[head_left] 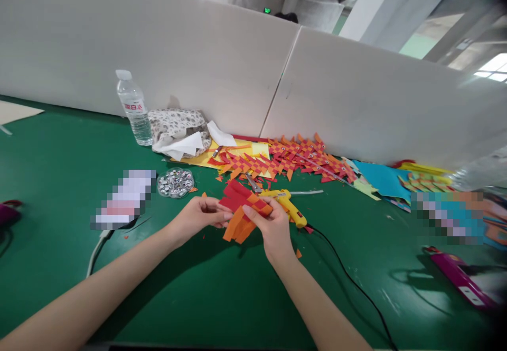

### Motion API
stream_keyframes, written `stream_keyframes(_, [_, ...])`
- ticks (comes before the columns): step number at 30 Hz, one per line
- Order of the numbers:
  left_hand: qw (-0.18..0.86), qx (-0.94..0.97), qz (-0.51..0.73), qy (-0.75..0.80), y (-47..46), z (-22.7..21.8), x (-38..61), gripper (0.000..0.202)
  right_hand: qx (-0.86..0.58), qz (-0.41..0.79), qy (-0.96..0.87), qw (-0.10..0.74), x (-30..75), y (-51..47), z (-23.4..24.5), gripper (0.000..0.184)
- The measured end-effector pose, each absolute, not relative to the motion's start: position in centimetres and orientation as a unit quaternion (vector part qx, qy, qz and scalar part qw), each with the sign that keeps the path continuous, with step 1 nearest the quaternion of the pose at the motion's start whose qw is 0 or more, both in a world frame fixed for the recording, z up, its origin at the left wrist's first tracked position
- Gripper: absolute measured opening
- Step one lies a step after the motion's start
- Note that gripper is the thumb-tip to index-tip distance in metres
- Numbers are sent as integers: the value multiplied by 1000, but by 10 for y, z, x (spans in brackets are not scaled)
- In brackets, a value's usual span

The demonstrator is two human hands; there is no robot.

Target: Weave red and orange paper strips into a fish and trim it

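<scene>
Between my hands, raised over the green table (190, 298), is a partly woven piece of red and orange paper strips (236, 193). Red strips fan out to the upper left and orange ones hang down in front. My right hand (276, 225) grips its woven right end, thumb on top. At the left side, my left hand (202, 217) is closed with thumb and fingers together at the strips' edge. Just behind my right hand lies a yellow glue gun (293, 211) with a glue stick in it. Scissors (254, 184) lie behind the woven piece, partly hidden.
Finished woven paper fish (309, 155) are heaped by the partition (336, 97). A dish of googly eyes (175, 182), a blurred phone (125, 200), a water bottle (134, 109) and a spotted pouch (178, 123) stand left. A black cord (348, 277) and purple power strip (459, 279) lie right.
</scene>
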State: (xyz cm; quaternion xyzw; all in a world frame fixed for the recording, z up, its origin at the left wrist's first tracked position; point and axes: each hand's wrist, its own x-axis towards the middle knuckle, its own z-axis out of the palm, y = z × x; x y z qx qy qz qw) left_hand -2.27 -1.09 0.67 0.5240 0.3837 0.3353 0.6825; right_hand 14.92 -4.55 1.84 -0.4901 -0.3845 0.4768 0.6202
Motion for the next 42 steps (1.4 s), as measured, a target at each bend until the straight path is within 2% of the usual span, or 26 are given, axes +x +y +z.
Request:
stream_keyframes(4, [656,491,384,426,-5,9,-27,25,-442,499,-325,671,161,-40,24,35])
stream_keyframes(9, [655,420,466,422,0,13,-31,32,-415,548,-355,633,162,-43,26,33])
stream_keyframes(12, [707,403,433,388,-4,14,-28,37,-454,534,-401,590,152,-48,23,31])
stream_keyframes(15, [764,418,364,330,-11,15,-24,54,-487,507,-406,584,146,-49,19,31])
stream_keyframes(22, [643,555,298,436,-16,13,-18,27,-492,503,-377,602,145,-47,17,35])
stream_keyframes(27, [625,565,301,446,-14,8,-18,25,-487,519,-375,594,143,-49,19,31])
stream_keyframes(34, [644,542,316,438,-17,10,-17,24,-497,515,-362,597,143,-48,18,35])
stream_keyframes(42, [643,565,298,424,-19,12,-19,35,-508,493,-425,564,143,-51,17,30])
